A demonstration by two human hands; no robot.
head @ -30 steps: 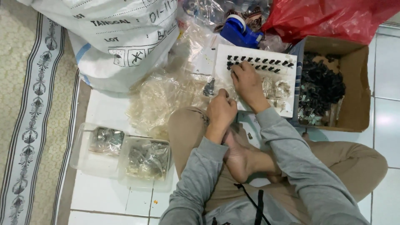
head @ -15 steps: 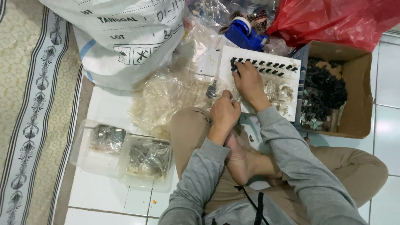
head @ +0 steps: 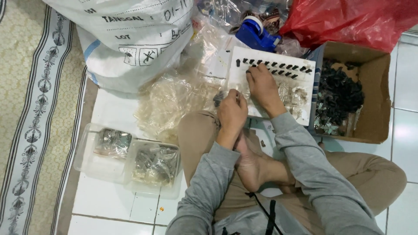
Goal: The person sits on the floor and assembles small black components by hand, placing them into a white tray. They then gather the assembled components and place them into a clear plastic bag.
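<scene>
Two hands, right hand (head: 262, 85) on white tray (head: 244, 58), left hand (head: 231, 111) beside

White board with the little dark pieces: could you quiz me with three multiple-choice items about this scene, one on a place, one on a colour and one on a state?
1. Where does the cardboard box sit in the head view?
A. right of the white board
B. on the patterned rug
C. in the person's lap

2. What colour is the tape dispenser?
A. yellow
B. blue
C. green

3. What is the right hand doing?
A. resting on a knee
B. holding the red bag
C. fingertips at the row of dark pieces

Answers: 1 A, it stands beside the board's right edge; 2 B, its body is plainly blue; 3 C, its fingers touch the row.
</scene>
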